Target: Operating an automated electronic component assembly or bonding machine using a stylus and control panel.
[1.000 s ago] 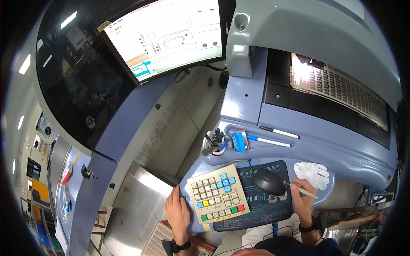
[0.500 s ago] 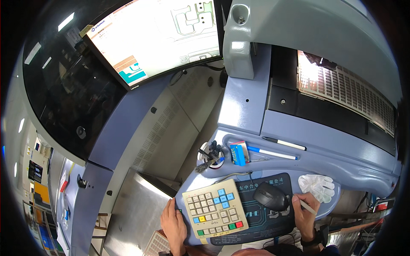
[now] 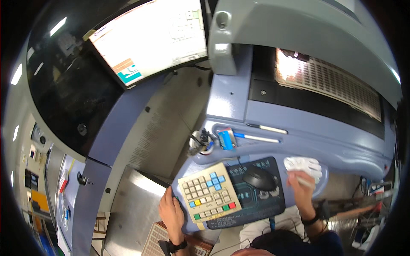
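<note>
My left hand [image 3: 171,212] lies at the desk edge beside the cream keypad [image 3: 208,193], fingers stretched out and nothing in them. At the right edge of the dark mouse pad [image 3: 256,217], my right hand [image 3: 302,197] is closed around a pale pen-like stick [image 3: 305,182]; motion blurs it. Just beyond that hand, partly behind it, is a white glove [image 3: 304,165]. A black mouse [image 3: 259,178] rests on the pad, untouched by either hand.
A bright monitor [image 3: 158,38] stands at the upper left. In the desk's tray lie a blue box [image 3: 226,140] and two markers [image 3: 260,138], beside a cup of dark tools [image 3: 204,144]. A patterned panel [image 3: 329,81] sits inside the machine. Patterned sheets [image 3: 159,243] are stacked at lower left.
The whole view has shifted. My right hand has moved a little away from the mouse pad toward the glove, still with the pale stick. The left hand stays beside the keypad.
</note>
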A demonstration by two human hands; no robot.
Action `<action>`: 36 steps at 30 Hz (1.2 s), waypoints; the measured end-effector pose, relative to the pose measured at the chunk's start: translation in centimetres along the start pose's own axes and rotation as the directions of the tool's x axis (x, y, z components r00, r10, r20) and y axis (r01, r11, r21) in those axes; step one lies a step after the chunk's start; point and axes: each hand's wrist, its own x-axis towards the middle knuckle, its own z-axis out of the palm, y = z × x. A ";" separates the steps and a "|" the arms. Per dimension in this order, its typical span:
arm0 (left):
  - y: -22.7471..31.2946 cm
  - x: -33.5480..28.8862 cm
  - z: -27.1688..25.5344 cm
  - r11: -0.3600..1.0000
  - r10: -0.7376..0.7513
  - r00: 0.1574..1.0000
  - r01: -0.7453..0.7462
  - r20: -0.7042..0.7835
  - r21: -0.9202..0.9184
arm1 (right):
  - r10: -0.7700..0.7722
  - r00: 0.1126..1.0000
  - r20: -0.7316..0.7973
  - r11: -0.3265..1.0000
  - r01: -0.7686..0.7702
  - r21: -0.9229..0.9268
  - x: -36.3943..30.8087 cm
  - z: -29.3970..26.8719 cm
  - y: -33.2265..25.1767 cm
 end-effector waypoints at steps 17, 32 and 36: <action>-0.8 -0.1 0.3 0.999 0.023 1.000 -0.024 -0.019 -0.032 | -0.702 0.622 -0.347 0.571 0.202 -0.796 41.0 -4.9 -1.5; -0.8 -0.5 -0.3 1.000 -0.004 1.000 0.004 -0.019 0.004 | -0.549 0.748 -0.373 0.759 0.259 -0.598 37.4 -0.4 -4.0; -0.9 -0.5 -0.3 1.000 -0.006 1.000 0.007 -0.019 0.003 | -0.579 0.723 -0.376 0.731 0.256 -0.633 37.0 0.1 -4.0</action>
